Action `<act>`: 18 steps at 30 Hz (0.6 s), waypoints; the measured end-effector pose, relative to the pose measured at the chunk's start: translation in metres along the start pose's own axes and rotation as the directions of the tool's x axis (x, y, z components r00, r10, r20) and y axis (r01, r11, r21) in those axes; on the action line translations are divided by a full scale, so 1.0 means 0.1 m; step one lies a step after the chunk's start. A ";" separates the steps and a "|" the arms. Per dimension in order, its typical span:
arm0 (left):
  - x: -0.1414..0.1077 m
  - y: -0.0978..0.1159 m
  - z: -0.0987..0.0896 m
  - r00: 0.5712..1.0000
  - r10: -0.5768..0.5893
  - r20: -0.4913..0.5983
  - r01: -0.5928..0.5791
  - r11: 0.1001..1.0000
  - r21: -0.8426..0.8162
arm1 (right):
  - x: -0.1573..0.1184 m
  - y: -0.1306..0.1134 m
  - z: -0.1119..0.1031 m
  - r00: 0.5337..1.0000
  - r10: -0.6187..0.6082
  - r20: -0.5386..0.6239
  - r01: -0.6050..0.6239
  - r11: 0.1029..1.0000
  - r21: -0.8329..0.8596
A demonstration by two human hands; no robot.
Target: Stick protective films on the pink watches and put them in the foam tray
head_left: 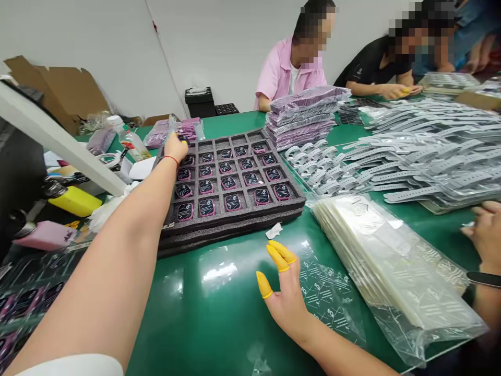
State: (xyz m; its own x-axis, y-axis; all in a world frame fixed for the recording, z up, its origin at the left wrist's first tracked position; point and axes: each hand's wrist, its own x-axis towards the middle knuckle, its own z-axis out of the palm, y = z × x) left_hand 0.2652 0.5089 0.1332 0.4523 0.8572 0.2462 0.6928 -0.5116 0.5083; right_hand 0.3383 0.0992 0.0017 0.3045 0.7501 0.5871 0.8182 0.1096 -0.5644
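Note:
My left hand [176, 148] is stretched out to the far left corner of a black foam tray [238, 220]. Its fingers pinch a small dark watch case [182, 139] above a compartment there. Square watch cases with pink rims and dark printed faces, such as this watch case [233, 202], lie in most of the tray's compartments. Some back-row compartments hold nothing. My right hand [287, 297] hovers over the green table, its fingers apart and without anything in them; yellow finger cots cover the thumb and two fingers. Beside it lies clear printed film [329, 297].
Right of the tray are a bagged stack of clear film sheets [364, 245], grey watch straps [415, 162] and bagged purple packs [301, 120]. A bottle [131, 138] and yellow container [74, 200] stand left, near a white post [66, 136]. A co-worker's hand [489, 235] is at right.

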 end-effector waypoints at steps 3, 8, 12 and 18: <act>0.05 -0.22 0.12 0.993 -0.066 -0.094 0.076 0.990 0.116 | 0.02 0.01 -0.01 0.999 0.040 0.020 -0.040 0.999 0.004; -0.04 -0.04 0.33 0.987 0.066 -0.147 -0.029 0.970 0.242 | 0.02 -0.03 -0.01 0.997 0.062 0.051 -0.065 0.997 0.044; -0.21 0.61 0.69 0.956 0.284 0.075 -0.294 0.916 0.273 | 0.01 -0.04 -0.01 0.995 0.080 0.062 -0.083 0.995 0.049; -0.30 1.28 1.35 0.883 0.343 0.319 -0.424 0.875 0.234 | 0.00 -0.02 -0.03 0.991 0.103 0.083 -0.108 0.992 0.060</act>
State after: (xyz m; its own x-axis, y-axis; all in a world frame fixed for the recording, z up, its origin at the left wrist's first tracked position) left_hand 0.4162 0.4095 0.0799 0.8166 0.5627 0.1285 0.5454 -0.8251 0.1474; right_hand 0.3383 0.0964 0.0045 0.3461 0.8087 0.4757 0.7496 0.0666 -0.6585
